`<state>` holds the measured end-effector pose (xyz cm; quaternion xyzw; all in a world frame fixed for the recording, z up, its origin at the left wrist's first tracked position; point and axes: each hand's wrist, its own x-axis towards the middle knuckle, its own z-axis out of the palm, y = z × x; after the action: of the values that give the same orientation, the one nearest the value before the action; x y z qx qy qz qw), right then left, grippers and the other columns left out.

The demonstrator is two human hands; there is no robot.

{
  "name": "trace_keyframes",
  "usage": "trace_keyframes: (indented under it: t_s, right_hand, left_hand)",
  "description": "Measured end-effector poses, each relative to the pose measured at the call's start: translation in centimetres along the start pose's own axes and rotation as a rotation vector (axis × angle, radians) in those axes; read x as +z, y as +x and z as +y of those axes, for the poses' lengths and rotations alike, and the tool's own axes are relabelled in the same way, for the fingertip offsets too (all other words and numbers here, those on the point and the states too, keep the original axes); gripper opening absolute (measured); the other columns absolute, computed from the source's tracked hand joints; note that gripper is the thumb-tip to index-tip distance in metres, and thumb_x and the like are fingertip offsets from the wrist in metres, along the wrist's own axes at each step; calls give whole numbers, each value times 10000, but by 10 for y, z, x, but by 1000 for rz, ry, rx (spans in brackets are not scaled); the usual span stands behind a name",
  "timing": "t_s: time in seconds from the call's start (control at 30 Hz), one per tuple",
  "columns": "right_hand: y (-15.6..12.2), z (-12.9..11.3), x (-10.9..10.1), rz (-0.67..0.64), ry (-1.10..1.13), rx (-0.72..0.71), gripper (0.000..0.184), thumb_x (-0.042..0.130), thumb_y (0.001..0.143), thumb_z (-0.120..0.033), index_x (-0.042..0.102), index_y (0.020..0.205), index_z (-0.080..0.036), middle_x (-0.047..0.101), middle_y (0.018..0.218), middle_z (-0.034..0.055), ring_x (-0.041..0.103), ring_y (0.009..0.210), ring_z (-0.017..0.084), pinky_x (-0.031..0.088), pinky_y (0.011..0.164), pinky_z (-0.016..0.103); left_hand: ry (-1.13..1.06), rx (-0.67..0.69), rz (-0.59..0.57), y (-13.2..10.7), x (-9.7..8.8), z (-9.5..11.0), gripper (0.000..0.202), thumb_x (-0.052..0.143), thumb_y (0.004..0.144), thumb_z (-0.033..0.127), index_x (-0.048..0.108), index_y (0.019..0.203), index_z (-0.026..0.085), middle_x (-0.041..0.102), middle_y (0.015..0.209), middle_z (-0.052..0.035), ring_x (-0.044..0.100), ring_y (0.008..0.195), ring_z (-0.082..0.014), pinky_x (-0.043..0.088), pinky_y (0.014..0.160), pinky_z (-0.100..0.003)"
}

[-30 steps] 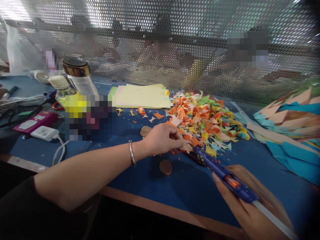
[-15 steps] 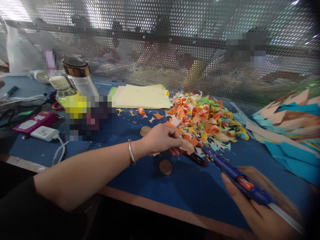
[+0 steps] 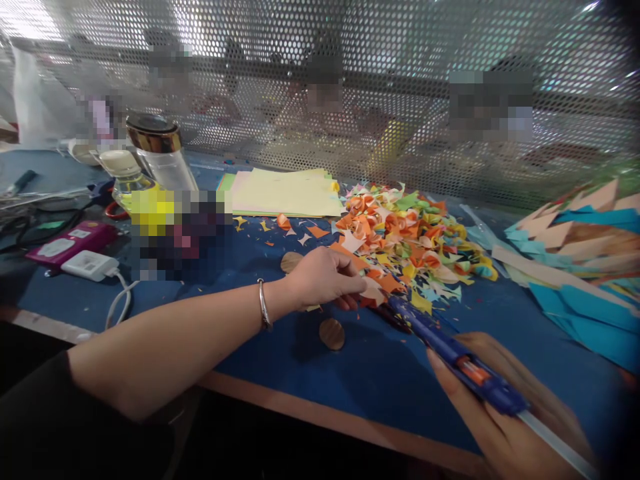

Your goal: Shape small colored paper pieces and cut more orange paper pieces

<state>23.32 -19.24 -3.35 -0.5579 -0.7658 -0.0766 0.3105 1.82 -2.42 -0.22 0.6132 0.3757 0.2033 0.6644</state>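
Observation:
My left hand [image 3: 325, 279] reaches across the blue table [image 3: 380, 373] and pinches a small tan wooden disc [image 3: 373, 291] at the edge of a heap of coloured paper scraps [image 3: 410, 233]. My right hand [image 3: 505, 413], low at the right, grips a blue glue gun [image 3: 453, 353] with a clear glue stick trailing from its back. The gun's nozzle points at the disc and sits right beside it. Two more wooden discs lie on the table, one [image 3: 332, 333] below my left hand and one [image 3: 290, 261] behind it.
A stack of pale yellow paper sheets [image 3: 285, 193] lies at the back. Bottles and a gold-lidded jar [image 3: 157, 150] stand at the left, with a pink device and white charger [image 3: 90, 265]. Blue and tan folded paper pieces [image 3: 580, 253] pile at the right. Perforated metal screen behind.
The glue gun drew back to the right half a second ago and has now come forward again to the disc. My left hand has barely moved.

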Motion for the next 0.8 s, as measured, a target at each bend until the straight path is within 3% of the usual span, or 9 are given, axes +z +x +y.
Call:
trace_keyframes:
  t_s: [0.27, 0.8]
  right_hand:
    - [5, -4, 1, -16, 3, 0, 130, 529, 1028, -327, 588, 939, -253, 643, 803, 18, 688, 693, 176, 535, 610, 274]
    - [4, -1, 0, -36, -9, 1, 159, 505, 1040, -346, 588, 928, -270, 641, 770, 4, 679, 658, 171, 515, 569, 270]
  left_hand:
    - [34, 97, -40, -2, 0, -2, 246, 757, 819, 291, 598, 679, 166, 658, 573, 17, 641, 509, -78, 557, 544, -212]
    - [50, 86, -50, 0, -1, -5, 287, 765, 768, 387, 592, 674, 179, 663, 585, 7, 648, 526, -90, 550, 537, -222]
